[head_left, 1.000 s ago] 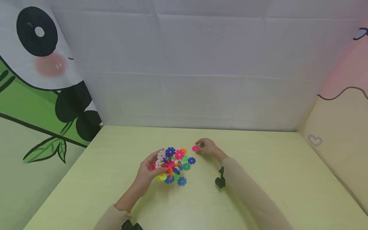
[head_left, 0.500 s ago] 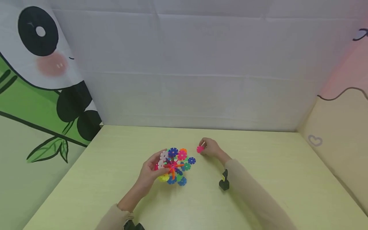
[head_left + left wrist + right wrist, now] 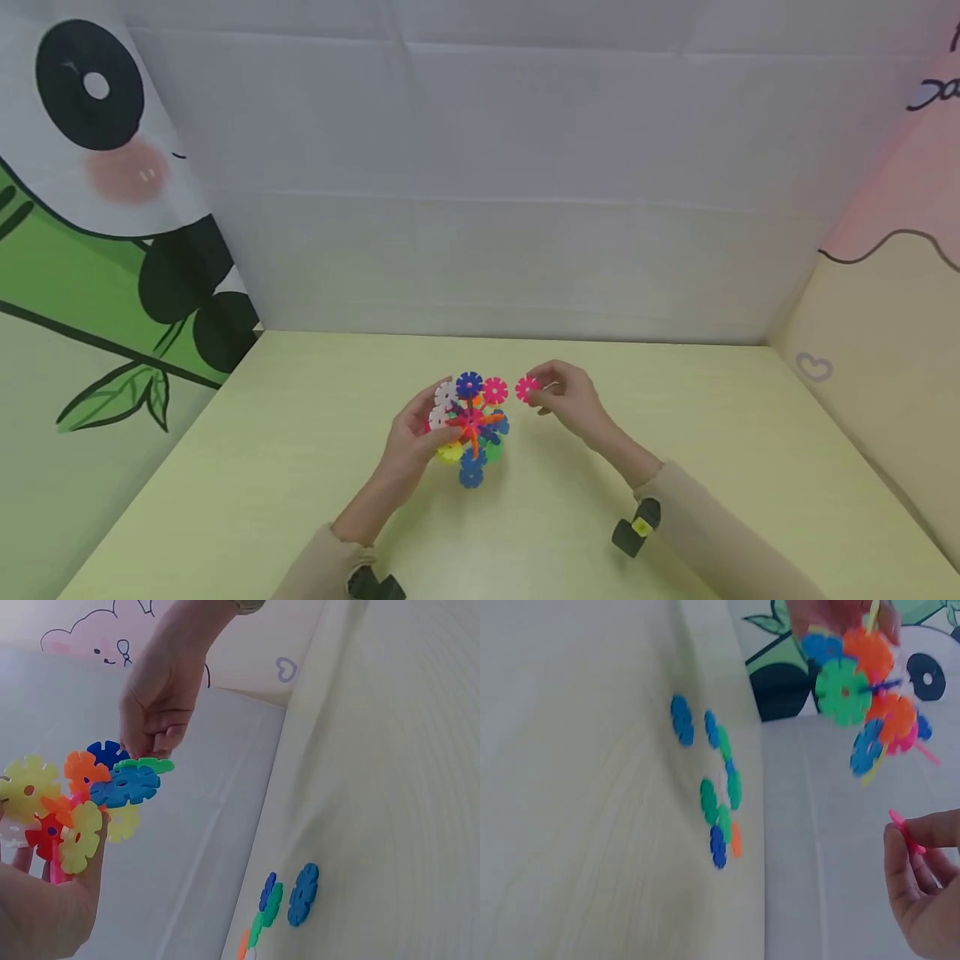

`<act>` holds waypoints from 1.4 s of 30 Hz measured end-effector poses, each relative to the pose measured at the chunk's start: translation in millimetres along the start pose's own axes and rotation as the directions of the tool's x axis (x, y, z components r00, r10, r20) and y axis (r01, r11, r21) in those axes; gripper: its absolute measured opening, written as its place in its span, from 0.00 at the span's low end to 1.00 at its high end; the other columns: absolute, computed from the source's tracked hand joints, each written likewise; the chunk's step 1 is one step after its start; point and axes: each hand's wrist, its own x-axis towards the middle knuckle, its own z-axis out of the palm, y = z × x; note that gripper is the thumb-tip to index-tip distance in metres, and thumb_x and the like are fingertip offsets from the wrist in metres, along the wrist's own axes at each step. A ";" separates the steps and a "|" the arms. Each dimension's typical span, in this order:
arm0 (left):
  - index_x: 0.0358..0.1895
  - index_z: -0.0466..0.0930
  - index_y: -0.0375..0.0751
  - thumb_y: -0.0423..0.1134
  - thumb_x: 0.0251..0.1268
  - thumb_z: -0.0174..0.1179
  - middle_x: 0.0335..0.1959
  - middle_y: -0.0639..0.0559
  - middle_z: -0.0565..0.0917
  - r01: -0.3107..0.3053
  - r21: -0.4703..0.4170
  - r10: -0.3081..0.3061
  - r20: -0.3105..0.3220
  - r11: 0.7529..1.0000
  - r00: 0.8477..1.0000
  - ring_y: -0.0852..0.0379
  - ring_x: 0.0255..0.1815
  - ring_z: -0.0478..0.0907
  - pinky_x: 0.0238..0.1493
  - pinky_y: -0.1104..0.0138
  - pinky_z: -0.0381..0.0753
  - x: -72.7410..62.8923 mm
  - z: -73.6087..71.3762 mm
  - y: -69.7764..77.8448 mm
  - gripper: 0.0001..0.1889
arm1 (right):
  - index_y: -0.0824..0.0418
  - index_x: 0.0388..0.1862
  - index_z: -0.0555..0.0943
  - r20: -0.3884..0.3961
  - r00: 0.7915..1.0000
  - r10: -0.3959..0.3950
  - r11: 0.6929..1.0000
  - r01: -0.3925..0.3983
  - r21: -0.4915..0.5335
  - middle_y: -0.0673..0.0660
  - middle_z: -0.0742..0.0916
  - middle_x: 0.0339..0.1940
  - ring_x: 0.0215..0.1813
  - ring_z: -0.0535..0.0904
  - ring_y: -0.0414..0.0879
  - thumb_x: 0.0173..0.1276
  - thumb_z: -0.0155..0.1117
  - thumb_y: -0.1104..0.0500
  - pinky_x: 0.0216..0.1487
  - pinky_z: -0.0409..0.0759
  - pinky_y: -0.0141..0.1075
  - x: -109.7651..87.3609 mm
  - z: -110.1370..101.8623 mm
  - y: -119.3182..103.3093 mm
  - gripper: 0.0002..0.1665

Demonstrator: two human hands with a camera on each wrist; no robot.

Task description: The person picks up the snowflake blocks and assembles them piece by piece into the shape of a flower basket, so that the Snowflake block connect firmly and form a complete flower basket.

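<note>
My left hand [image 3: 411, 437] grips a ball-like cluster of interlocking notched plastic discs [image 3: 471, 422], held above the table. Its discs are white, blue, pink, orange, yellow and green; some orange ones jut out from a pink centre. Just right of the cluster, my right hand [image 3: 572, 402] pinches a loose pink notched disc [image 3: 525, 388] between thumb and fingers. In the right wrist view that pink disc [image 3: 906, 834] appears nearly edge-on, apart from the cluster [image 3: 870, 694]. The left palm and some fingers are partly covered by the discs.
Loose discs lie on the table under the cluster, mostly hidden in the head view: a blue disc [image 3: 682, 720], a green disc [image 3: 709, 801] and an orange disc [image 3: 736, 840], among several others. A white sheet [image 3: 480, 183] stands behind the table [image 3: 720, 433], with printed panels at both sides.
The cluster has moved right in my left hand, covering loose discs that showed beside it. The right hand, having pinched the pink disc, has turned and shifted slightly right, its forearm swinging out.
</note>
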 end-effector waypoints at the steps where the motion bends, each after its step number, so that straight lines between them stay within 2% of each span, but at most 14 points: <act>1: 0.69 0.63 0.39 0.24 0.60 0.58 0.62 0.41 0.71 0.002 -0.016 -0.002 -0.006 1.000 1.000 0.46 0.59 0.72 0.49 0.66 0.78 0.7 1.8 -0.1 0.32 | 0.73 0.47 0.77 0.001 1.000 -0.004 1.000 0.004 0.025 0.59 0.83 0.33 0.37 0.83 0.61 0.63 0.64 0.71 0.36 0.83 0.39 -5.6 0.3 -5.4 0.13; 7: 0.70 0.61 0.38 0.22 0.59 0.57 0.64 0.41 0.70 -0.001 -0.090 -0.003 -0.040 0.996 0.999 0.48 0.58 0.73 0.50 0.65 0.77 3.8 12.0 -0.8 0.33 | 0.74 0.48 0.76 0.010 1.000 -0.027 0.995 0.026 0.093 0.60 0.83 0.34 0.37 0.84 0.56 0.64 0.63 0.71 0.36 0.83 0.37 -25.2 3.7 -21.9 0.14; 13: 0.69 0.62 0.36 0.24 0.60 0.59 0.63 0.40 0.71 -0.021 -0.055 0.018 -0.057 0.998 0.998 0.48 0.59 0.72 0.49 0.67 0.78 5.3 19.1 -1.8 0.33 | 0.73 0.47 0.77 -0.040 0.999 -0.019 0.993 0.024 0.114 0.60 0.84 0.33 0.37 0.84 0.56 0.63 0.64 0.71 0.35 0.83 0.37 -27.6 9.7 -24.7 0.13; 19: 0.69 0.64 0.36 0.24 0.59 0.60 0.62 0.40 0.71 -0.058 -0.027 0.057 -0.056 0.998 0.997 0.45 0.60 0.71 0.50 0.67 0.77 6.0 20.1 -6.3 0.32 | 0.72 0.44 0.79 -0.085 0.996 0.006 0.998 0.000 0.069 0.59 0.84 0.31 0.34 0.84 0.56 0.61 0.65 0.73 0.33 0.83 0.36 -29.3 14.0 -26.5 0.12; 26: 0.68 0.64 0.35 0.24 0.58 0.61 0.62 0.39 0.71 -0.121 0.000 0.121 -0.025 0.993 0.992 0.43 0.62 0.69 0.50 0.66 0.78 4.1 22.9 -4.6 0.31 | 0.73 0.43 0.81 -0.067 0.997 -0.040 0.999 0.042 0.019 0.60 0.85 0.30 0.33 0.84 0.58 0.60 0.67 0.72 0.33 0.83 0.36 -29.3 15.4 -27.2 0.11; 29: 0.67 0.65 0.35 0.23 0.57 0.61 0.61 0.39 0.71 -0.120 -0.018 0.120 -0.032 0.993 0.992 0.43 0.61 0.69 0.49 0.65 0.78 0.8 27.0 -1.9 0.32 | 0.74 0.41 0.82 -0.070 0.996 -0.052 0.998 0.054 0.016 0.61 0.86 0.30 0.32 0.84 0.59 0.59 0.67 0.72 0.33 0.83 0.35 -30.0 14.9 -28.2 0.10; 35: 0.67 0.64 0.34 0.22 0.57 0.62 0.63 0.39 0.70 -0.136 -0.064 0.134 -0.024 0.989 0.991 0.43 0.63 0.68 0.50 0.64 0.77 -1.9 37.2 2.8 0.32 | 0.74 0.41 0.82 -0.096 0.994 -0.055 0.998 0.056 0.010 0.62 0.86 0.32 0.32 0.84 0.53 0.60 0.67 0.71 0.34 0.83 0.35 -30.4 10.9 -32.1 0.10; 39: 0.68 0.64 0.36 0.25 0.58 0.64 0.64 0.40 0.68 -0.160 -0.008 0.160 0.000 0.987 0.987 0.43 0.65 0.66 0.50 0.63 0.77 -0.5 38.7 3.1 0.33 | 0.73 0.43 0.82 -0.100 0.991 -0.093 0.996 0.094 0.008 0.63 0.86 0.34 0.33 0.84 0.55 0.61 0.67 0.71 0.35 0.83 0.35 -26.7 5.8 -29.6 0.12; 42: 0.69 0.63 0.39 0.26 0.58 0.64 0.65 0.41 0.67 -0.171 0.040 0.169 0.041 0.985 0.985 0.42 0.65 0.65 0.49 0.63 0.78 0.9 34.9 0.3 0.34 | 0.73 0.43 0.81 -0.102 0.987 -0.126 0.992 0.127 0.003 0.63 0.86 0.35 0.33 0.84 0.55 0.61 0.66 0.71 0.34 0.83 0.35 -23.9 1.1 -25.7 0.11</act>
